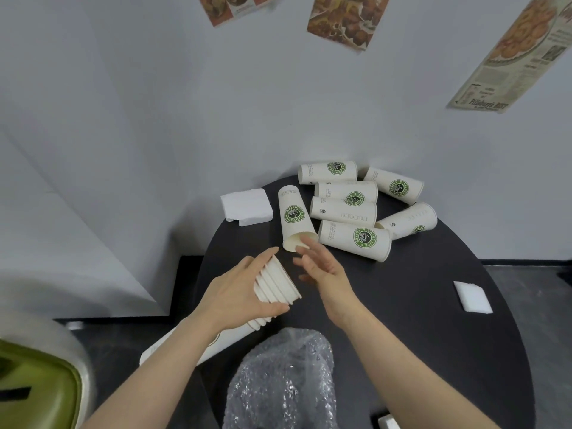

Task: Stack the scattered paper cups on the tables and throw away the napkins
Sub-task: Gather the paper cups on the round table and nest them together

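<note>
Currently the left hand [244,292] grips the stack [275,284]; the right hand [318,264], fingers relaxed, apparently touches the cup [294,216] at 12 o'clock. A careless nudge could roll it into the napkins [246,206].

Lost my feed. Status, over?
Left hand grips cup stack. Right hand open, reaching for nearest cup. Seven cups loose; napkins untouched.

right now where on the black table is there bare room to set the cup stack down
Bare tabletop lies between the right hand and the right-side napkin. The far side is crowded with loose cups; the near edge holds a plastic bag. The left hand grips the stack.
</note>
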A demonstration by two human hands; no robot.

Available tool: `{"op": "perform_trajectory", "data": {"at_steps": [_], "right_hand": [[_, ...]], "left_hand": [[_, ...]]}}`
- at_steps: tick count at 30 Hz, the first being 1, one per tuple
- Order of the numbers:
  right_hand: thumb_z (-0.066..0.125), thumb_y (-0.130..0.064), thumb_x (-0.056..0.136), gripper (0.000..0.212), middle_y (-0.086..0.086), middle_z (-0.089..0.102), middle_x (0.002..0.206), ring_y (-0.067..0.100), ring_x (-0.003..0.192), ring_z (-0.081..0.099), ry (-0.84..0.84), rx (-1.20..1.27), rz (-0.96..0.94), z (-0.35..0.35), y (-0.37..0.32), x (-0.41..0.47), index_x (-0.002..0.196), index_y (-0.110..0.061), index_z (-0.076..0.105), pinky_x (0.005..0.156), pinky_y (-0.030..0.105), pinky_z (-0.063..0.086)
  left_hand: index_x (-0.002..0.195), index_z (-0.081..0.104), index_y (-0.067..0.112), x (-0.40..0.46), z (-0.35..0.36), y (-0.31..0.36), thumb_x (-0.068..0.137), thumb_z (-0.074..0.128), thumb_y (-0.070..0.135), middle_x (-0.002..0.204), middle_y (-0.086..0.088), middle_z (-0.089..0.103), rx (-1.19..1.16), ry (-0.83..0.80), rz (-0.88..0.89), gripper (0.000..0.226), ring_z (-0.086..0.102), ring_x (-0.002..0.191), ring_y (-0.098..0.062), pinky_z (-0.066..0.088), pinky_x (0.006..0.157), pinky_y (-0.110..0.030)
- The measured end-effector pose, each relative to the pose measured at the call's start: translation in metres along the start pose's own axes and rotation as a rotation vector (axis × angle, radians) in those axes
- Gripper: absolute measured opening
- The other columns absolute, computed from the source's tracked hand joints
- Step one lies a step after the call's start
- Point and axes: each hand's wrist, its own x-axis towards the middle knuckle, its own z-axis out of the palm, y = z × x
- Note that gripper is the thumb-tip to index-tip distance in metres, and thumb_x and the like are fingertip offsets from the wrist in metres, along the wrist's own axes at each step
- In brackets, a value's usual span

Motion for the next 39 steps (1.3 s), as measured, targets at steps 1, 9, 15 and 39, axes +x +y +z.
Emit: {"op": "perform_trajectory", "data": {"at_steps": [1, 9, 15, 39], "right_hand": [[0.053, -0.008, 0.096, 0.039, 0.003, 0.056, 0.131, 0.018, 0.118, 0.055, 0.023, -0.020, 0.019, -0.001, 0.002, 0.011, 0.126, -0.032, 0.055, 0.089, 0.029, 0.046], [0.053, -0.010, 0.094, 0.052, 0.002, 0.045, 0.120, 0.013, 0.107, 0.051, 0.095, -0.117, 0.160, 0.009, 0.019, 0.081, 0.142, -0.027, 0.042, 0.086, 0.027, 0.044], [0.052, -0.008, 0.094, 0.054, 0.001, 0.036, 0.137, 0.018, 0.121, 0.044, 0.106, -0.088, 0.197, 0.006, 0.025, 0.088, 0.144, -0.021, 0.037, 0.095, 0.031, 0.038], [0.060, 0.010, 0.085, 0.044, 0.001, 0.067, 0.119, 0.017, 0.112, 0.063, 0.384, 0.060, -0.208, -0.056, -0.011, -0.027, 0.118, -0.020, 0.063, 0.101, 0.039, 0.047]], "left_hand": [[0.145, 0.008, 0.052, -0.001, -0.002, -0.003, 0.068, 0.066, 0.071, 0.121, 0.020, 0.042, -0.004, 0.009, -0.011, 0.098, 0.051, 0.107, -0.007, 0.048, 0.087, -0.031], [0.141, 0.003, 0.058, -0.010, -0.009, -0.026, 0.066, 0.065, 0.073, 0.121, 0.027, 0.039, -0.049, 0.037, -0.099, 0.099, 0.048, 0.104, -0.002, 0.044, 0.086, -0.025], [0.141, 0.004, 0.057, -0.014, -0.013, -0.035, 0.066, 0.065, 0.074, 0.118, 0.026, 0.039, -0.028, 0.027, -0.125, 0.099, 0.049, 0.102, -0.002, 0.043, 0.084, -0.025], [0.142, 0.005, 0.057, -0.013, -0.002, -0.007, 0.066, 0.068, 0.069, 0.127, 0.025, 0.039, -0.058, -0.046, -0.033, 0.099, 0.047, 0.109, -0.002, 0.044, 0.088, -0.025]]}}
